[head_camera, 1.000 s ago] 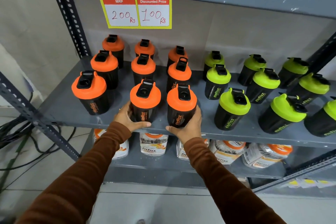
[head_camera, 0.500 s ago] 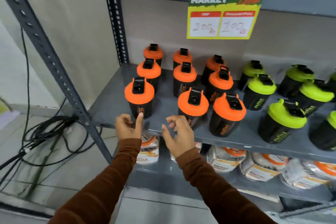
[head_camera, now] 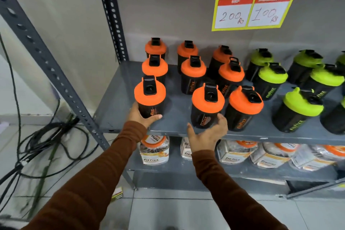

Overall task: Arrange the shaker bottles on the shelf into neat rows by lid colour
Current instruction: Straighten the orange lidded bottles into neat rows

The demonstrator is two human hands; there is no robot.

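Black shaker bottles stand on a grey metal shelf (head_camera: 175, 125). Several with orange lids fill the left half and several with green lids (head_camera: 272, 75) the right half. My left hand (head_camera: 140, 115) wraps the base of the front-left orange-lidded bottle (head_camera: 150, 97), fingers curled under it. My right hand (head_camera: 207, 134) is open just in front of the front-middle orange-lidded bottle (head_camera: 207, 106), fingers spread near its base without a clear grip. A third front orange-lidded bottle (head_camera: 244, 108) leans slightly beside it.
A yellow price sign (head_camera: 255, 0) hangs from the shelf above. Packaged goods with orange labels (head_camera: 154, 149) sit on the lower shelf. The perforated grey upright (head_camera: 56, 76) runs diagonally at left, with black cables (head_camera: 43, 142) on the floor behind it.
My view swung left. Both hands let go of the two front bottles, pulled back, then my left hand took hold of the front-left bottle while my right hand came up to the middle one.
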